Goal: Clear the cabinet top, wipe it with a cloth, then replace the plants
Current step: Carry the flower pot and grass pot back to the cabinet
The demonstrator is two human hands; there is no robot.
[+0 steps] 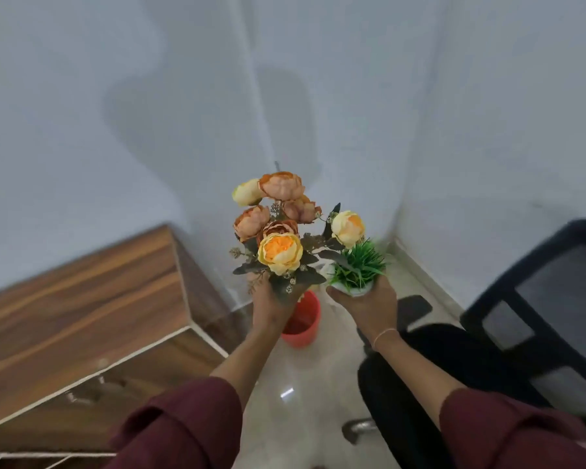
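My left hand (272, 304) grips the base of a bouquet of orange and yellow artificial flowers (279, 228), held upright in the air. My right hand (369, 306) cups a small white pot of green artificial grass (357, 269) from below, just right of the bouquet. Both plants hang over the floor, to the right of the wooden cabinet top (82, 299), which lies bare at the left. No cloth is in view.
A red bucket (301, 321) stands on the glossy floor below my hands, near the wall corner. A black mesh office chair (521, 333) fills the right side. Cabinet drawers with knobs (82, 394) face the lower left.
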